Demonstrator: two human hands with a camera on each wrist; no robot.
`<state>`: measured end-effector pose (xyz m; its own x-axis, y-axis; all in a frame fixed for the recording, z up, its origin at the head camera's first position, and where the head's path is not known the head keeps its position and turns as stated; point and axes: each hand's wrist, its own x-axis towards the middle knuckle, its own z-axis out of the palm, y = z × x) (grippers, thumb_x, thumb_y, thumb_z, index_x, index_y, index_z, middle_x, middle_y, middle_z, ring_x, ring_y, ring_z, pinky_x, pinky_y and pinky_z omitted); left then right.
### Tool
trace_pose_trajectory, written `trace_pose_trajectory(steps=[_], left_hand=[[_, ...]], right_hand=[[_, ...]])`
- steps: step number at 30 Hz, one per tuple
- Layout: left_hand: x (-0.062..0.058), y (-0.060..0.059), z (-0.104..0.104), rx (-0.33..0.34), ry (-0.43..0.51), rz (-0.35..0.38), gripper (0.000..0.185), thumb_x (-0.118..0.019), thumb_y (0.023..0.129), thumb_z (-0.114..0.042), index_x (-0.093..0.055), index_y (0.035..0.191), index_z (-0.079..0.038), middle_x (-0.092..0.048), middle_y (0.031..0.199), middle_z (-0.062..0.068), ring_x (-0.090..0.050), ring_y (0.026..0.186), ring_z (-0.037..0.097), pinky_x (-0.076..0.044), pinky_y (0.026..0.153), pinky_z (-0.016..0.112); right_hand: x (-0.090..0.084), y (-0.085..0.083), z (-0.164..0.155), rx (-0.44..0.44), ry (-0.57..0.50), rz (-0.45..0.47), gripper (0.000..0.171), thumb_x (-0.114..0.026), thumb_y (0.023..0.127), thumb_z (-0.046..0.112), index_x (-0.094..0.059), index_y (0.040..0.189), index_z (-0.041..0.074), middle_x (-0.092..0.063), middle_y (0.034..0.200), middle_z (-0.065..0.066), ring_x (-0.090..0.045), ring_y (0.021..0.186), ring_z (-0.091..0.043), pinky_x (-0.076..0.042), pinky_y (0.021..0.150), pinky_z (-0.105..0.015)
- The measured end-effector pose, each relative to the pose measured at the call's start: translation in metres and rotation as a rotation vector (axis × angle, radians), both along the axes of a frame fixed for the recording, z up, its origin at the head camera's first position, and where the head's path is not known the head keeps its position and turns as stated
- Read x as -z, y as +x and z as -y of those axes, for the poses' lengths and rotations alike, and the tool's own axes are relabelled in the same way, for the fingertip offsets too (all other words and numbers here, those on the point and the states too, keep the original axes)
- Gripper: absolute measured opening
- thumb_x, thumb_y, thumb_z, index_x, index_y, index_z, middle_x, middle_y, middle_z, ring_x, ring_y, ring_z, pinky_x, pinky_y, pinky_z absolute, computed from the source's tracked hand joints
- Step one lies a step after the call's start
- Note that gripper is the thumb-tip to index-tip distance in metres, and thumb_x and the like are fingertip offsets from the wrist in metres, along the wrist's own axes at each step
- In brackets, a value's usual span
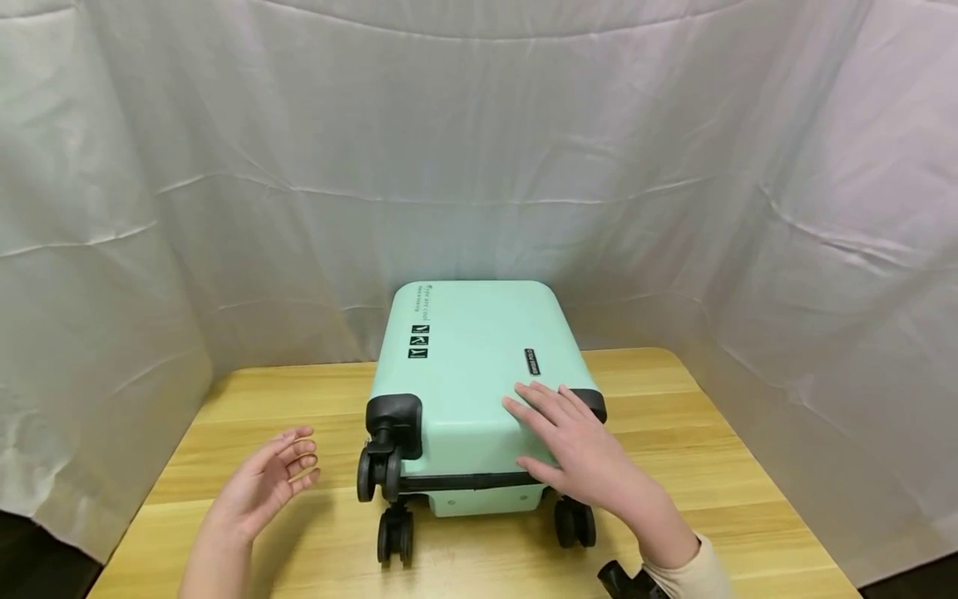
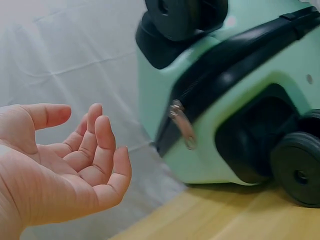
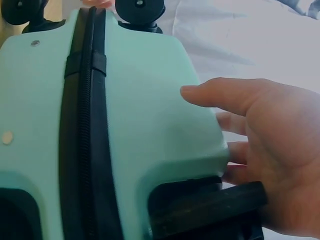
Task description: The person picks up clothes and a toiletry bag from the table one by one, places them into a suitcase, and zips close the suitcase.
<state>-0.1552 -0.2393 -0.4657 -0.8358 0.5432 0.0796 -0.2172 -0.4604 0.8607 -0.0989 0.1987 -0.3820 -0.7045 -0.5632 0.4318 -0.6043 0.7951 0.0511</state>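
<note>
mint-green suitcase (image 1: 471, 374) lies flat on the wooden table (image 1: 748, 466), wheel end toward the person, white cloth backdrop (image 1: 224, 166) round three sides.

right hand (image 1: 572, 445) — fingers straight and spread, palm laid on the upper shell at its near right corner; it holds nothing, only rests there. just beyond its fingertips sits the small black label (image 1: 530, 361); under the heel of the hand runs the black zip band (image 1: 464, 481), and the near right wheel (image 1: 575, 524) stands just below the wrist. the right wrist view shows the thumb (image 3: 220, 95) against the shell's side and the black corner guard (image 3: 200, 205) at the palm.

left hand (image 1: 262, 482) — wide and relaxed, palm turned inward, empty, hovering over the table, apart from the case. nearest to it: the left wheel pair (image 1: 377, 472). the zipper pull (image 2: 182, 122) hangs on the band, just past its fingertips in the left wrist view.

judgement: this looks like the steadying stage — one hand bracing the case, the other not yet engaged. a next move would likely call for the left hand to close the gap to the pull or side while the right keeps pressure on the shell so the case does not roll.
</note>
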Motion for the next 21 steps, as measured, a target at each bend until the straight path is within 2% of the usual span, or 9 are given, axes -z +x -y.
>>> trace_pose_trajectory(steps=[4, 9, 14, 18, 21], left_hand=[[-0.012, 0.0, 0.006, -0.018, 0.009, -0.063, 0.044, -0.019, 0.107, -0.014, -0.061, 0.119, -0.015, -0.068, 0.106, -0.004, -0.062, 0.098, 0.01, -0.052, 0.091, 0.029], [-0.028, -0.002, 0.012, -0.058, -0.017, -0.135, 0.044, -0.02, 0.107, -0.011, -0.062, 0.119, -0.015, -0.069, 0.105, -0.004, -0.063, 0.098, 0.01, -0.052, 0.09, 0.029], [-0.047, -0.007, 0.014, -0.092, -0.039, -0.219, 0.042, -0.021, 0.106, -0.008, -0.061, 0.119, -0.012, -0.07, 0.105, -0.002, -0.065, 0.096, 0.011, -0.053, 0.088, 0.028], [-0.065, -0.009, 0.014, -0.125, -0.144, -0.292, 0.037, -0.025, 0.106, -0.007, -0.06, 0.119, -0.013, -0.069, 0.104, -0.004, -0.065, 0.094, 0.009, -0.053, 0.086, 0.026], [-0.077, -0.011, 0.014, -0.157, -0.281, -0.329, 0.031, -0.031, 0.107, -0.01, -0.059, 0.119, -0.015, -0.068, 0.104, -0.005, -0.065, 0.093, 0.008, -0.054, 0.084, 0.024]], right_hand=[[-0.006, -0.001, -0.004, -0.018, -0.004, 0.057, 0.069, -0.071, 0.088, 0.038, -0.044, 0.147, 0.018, -0.045, 0.151, -0.008, -0.042, 0.141, -0.028, -0.034, 0.114, -0.052], [-0.017, -0.006, -0.014, -0.06, -0.044, 0.079, 0.065, -0.072, 0.087, 0.036, -0.049, 0.143, 0.013, -0.05, 0.145, -0.012, -0.046, 0.136, -0.031, -0.04, 0.109, -0.051], [-0.027, -0.013, -0.032, -0.022, -0.094, 0.147, 0.063, -0.069, 0.089, 0.036, -0.047, 0.144, 0.013, -0.047, 0.146, -0.015, -0.046, 0.135, -0.035, -0.042, 0.107, -0.052], [-0.032, -0.021, -0.048, 0.031, -0.14, 0.226, 0.064, -0.067, 0.091, 0.037, -0.044, 0.147, 0.016, -0.042, 0.15, -0.015, -0.042, 0.137, -0.037, -0.039, 0.108, -0.056], [-0.035, -0.027, -0.061, 0.057, -0.157, 0.237, 0.064, -0.066, 0.092, 0.035, -0.042, 0.148, 0.015, -0.041, 0.151, -0.016, -0.037, 0.14, -0.039, -0.036, 0.109, -0.059]])
